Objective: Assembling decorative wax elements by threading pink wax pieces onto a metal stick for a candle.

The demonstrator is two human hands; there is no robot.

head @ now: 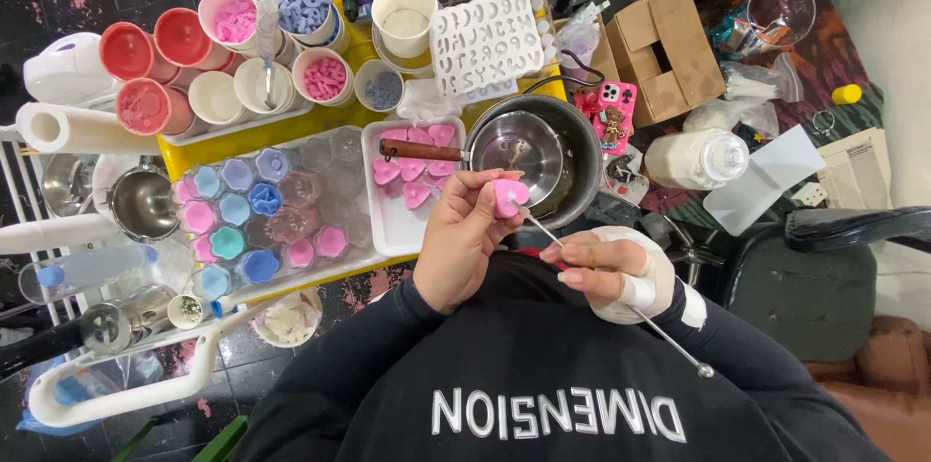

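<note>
Hands pinch pink heart (508, 196) and thin rod (621, 295); white tray (388, 229) holds pink hearts.

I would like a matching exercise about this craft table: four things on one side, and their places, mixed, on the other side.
Things:
1. pink heart piece
2. thin metal rod
3. white letter mould
4. steel pot

Places:
A. in the right hand
B. leaning behind the pot, at the table's far side
C. in the left hand
D. right of the white tray of pink hearts

Pairs: 1-C, 2-A, 3-B, 4-D
</note>
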